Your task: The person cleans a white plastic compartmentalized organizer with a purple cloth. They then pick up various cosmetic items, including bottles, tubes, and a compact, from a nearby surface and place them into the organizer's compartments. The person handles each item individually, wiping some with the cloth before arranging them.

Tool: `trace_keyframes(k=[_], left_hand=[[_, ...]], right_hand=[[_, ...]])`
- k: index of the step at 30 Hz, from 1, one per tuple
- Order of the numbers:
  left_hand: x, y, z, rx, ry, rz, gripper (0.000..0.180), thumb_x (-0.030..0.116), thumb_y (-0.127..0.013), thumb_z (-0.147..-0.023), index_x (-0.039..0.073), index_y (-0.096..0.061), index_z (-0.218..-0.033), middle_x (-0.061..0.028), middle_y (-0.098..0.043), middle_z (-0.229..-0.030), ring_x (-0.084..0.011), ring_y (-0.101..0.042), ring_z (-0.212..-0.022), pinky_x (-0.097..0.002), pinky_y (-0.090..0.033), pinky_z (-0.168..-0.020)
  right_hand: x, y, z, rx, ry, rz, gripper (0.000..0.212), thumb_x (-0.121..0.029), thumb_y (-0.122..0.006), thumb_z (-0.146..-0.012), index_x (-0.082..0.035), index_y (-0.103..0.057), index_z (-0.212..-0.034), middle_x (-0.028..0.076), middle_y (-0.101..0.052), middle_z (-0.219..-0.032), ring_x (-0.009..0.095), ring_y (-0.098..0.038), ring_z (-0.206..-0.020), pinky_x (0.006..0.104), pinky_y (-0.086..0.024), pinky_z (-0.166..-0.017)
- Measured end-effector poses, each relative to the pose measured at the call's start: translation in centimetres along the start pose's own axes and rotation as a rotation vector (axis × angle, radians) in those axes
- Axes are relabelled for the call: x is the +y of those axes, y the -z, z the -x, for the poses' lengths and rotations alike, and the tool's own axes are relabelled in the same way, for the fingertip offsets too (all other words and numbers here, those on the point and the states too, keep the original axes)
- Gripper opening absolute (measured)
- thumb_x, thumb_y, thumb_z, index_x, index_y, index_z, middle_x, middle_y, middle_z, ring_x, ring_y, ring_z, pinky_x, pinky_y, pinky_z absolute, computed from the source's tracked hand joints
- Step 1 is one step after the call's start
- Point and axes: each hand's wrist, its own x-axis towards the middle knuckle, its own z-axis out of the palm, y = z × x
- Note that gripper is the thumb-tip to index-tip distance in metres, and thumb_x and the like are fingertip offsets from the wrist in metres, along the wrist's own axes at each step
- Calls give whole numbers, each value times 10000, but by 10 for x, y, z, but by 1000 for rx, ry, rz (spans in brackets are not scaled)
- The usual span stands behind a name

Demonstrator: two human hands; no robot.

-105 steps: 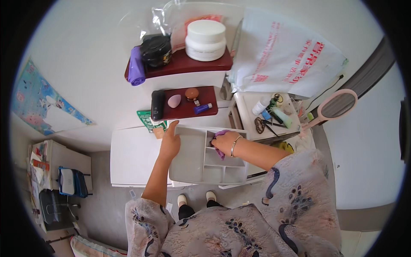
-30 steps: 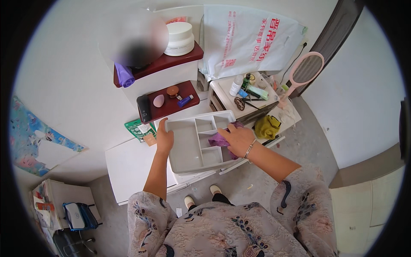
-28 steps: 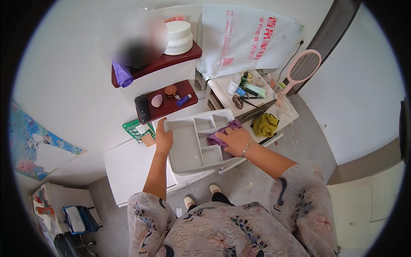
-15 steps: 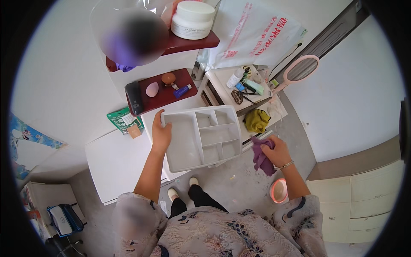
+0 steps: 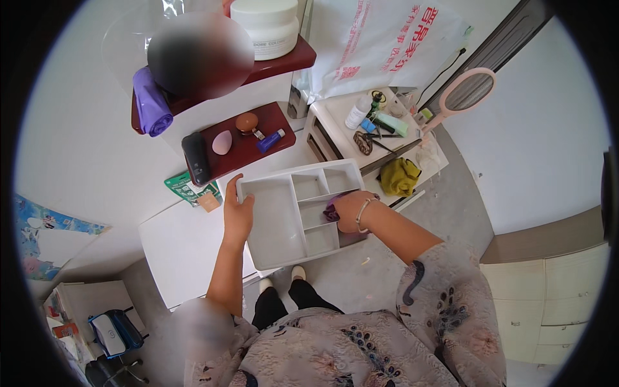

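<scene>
A white organizer tray [image 5: 274, 222] with one long compartment on the left and several small ones on the right is held up in front of me. My left hand [image 5: 238, 209] grips its left wall, thumb over the rim and fingers on the outside. My right hand [image 5: 354, 210] is over the right-hand compartments, closed on a purple cloth [image 5: 331, 211]. The cloth reaches into the middle right compartment. Most of it is hidden under the hand, so its full contact with the tray cannot be seen.
Behind the tray, a dark red shelf [image 5: 284, 119] holds a makeup sponge [image 5: 222, 142], a blue tube [image 5: 271, 140] and a black case [image 5: 195, 158]. Bottles and hair clips lie on a white cabinet [image 5: 329, 119]. A yellow-green cloth [image 5: 399, 177] and a pink mirror [image 5: 469, 90] are to the right.
My right hand has moved left with the purple cloth, from beside the tray into its right-hand compartments. My left hand still holds the tray's left side. The view has shifted slightly.
</scene>
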Motion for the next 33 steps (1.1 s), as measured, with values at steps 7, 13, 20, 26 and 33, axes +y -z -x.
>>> trace_keyframes(k=[7,13,20,26,33], left_hand=[[-4,17,-4,7,-9,120,524,-11,-528,-812,33,-407,-1319,-171,-508,-1237,-262,-496,-1140,-315,-369,-976],[-10,44,-4,169,-306,-138,589,16,-589,-793,56,-389,-1346,-203,-426,-1328,-288,-413,-1239,-378,-316,-1031],[78,25,52,-620,-152,176,295,178,-570,-892,29,-558,-1146,-81,-592,-1077,-145,-562,-898,-259,-458,-688],[85,-27,70,-856,74,62,225,221,-559,-915,20,-613,-1002,-8,-592,-946,-91,-546,-811,-229,-442,-642],[142,-85,83,-376,-252,120,84,81,-572,-855,17,-613,-892,-17,-591,-802,-95,-527,-702,-232,-425,-642]], right_hand=[[0,-11,33,419,522,-713,387,-69,-507,-716,-29,-615,-1086,122,-652,-866,217,-621,-757,313,-500,-716],[-3,-46,106,594,-134,-1067,309,-55,-498,-784,16,-625,-1057,94,-670,-848,123,-625,-746,253,-509,-701],[-78,-105,102,1053,-20,-1821,303,-94,-496,-926,-22,-560,-1214,32,-628,-1075,75,-598,-883,232,-501,-722],[-104,-114,94,1089,322,-1280,384,-115,-532,-910,-56,-504,-1289,162,-436,-1368,257,-466,-1216,315,-395,-966],[5,-134,137,1156,20,-1499,300,-159,-581,-878,-45,-572,-1155,167,-519,-1257,223,-590,-982,306,-463,-828]])
